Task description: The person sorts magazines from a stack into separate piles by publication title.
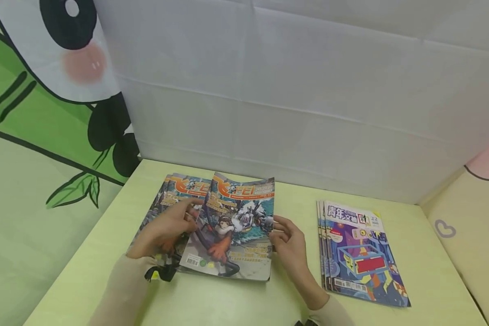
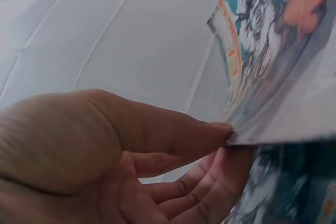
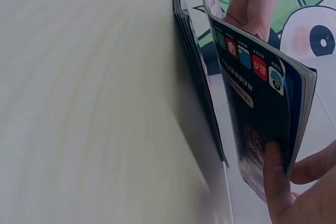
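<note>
My left hand pinches the left edge of a FEI comic magazine, thumb on the front cover. On its right edge, my right hand grips the same magazine between thumb and fingers. The magazine is raised and tilted above the table; the right wrist view shows its dark back cover. Below and to the left lies a stack of matching magazines, partly covered by the held one and my left hand. In the left wrist view the thumb presses on the page edge and the cover bends.
Several purple-covered magazines lie fanned on the right side of the pale yellow table. A white cloth wall stands behind the table, and a panda and bamboo print covers the left side.
</note>
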`<state>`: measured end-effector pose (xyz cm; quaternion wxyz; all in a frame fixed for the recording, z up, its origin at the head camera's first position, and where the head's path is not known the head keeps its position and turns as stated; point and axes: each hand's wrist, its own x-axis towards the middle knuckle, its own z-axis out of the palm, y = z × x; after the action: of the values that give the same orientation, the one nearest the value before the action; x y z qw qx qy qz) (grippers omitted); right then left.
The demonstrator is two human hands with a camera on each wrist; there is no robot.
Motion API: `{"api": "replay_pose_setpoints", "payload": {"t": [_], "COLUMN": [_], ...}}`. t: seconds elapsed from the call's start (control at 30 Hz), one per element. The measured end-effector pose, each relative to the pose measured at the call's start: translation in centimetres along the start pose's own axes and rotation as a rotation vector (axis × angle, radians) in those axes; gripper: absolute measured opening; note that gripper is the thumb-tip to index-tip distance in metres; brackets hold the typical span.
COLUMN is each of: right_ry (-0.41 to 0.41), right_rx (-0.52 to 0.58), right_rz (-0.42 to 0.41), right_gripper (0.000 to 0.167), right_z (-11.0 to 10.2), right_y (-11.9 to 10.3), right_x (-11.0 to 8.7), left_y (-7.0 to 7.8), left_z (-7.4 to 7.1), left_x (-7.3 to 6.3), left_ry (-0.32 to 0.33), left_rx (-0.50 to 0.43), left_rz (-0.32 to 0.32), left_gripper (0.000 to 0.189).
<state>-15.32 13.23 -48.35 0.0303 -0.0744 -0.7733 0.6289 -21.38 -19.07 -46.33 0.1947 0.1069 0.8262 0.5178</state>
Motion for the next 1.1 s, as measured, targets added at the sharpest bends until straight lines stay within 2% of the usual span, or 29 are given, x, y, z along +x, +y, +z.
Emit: {"api": "replay_pose_setpoints", "payload": {"t": [0.17,0.4,0.6,0.8,1.1], "right_ry": [-0.016,-0.032,-0.037,-0.048,-0.069], "right_rx": [0.032,0.039,0.037,0.029,0.020], "right_rz": [0.003,-0.002,-0.020,-0.042,-0.036], "right_gripper": [0.045,0.046,0.046,0.045,0.043], "right_z": [1.9,4.1,6.5,8.7,10.5], "right_y": [0.0,-0.6,-1.0,-0.9,0.2], "right_x": [0.1,0.0,0.7,1.4,2.0], "left_y": [-0.4,-0.7,-1.7,-2.9,-4.1], "left_z": [-2.1,-4.0,-5.5,-6.6,-7.2], "left_x": [-0.9,-2.0,-2.4,-2.7,-2.6], "left_ry": [0.005,0.017,0.052,0.096,0.126], "left_rx": [0.070,0.100,0.114,0.156,0.188], "left_rz": [0.024,-0.028,-0.062,-0.138,-0.184], "left_gripper": [0.080,0.082,0.085,0.082,0.080]}}
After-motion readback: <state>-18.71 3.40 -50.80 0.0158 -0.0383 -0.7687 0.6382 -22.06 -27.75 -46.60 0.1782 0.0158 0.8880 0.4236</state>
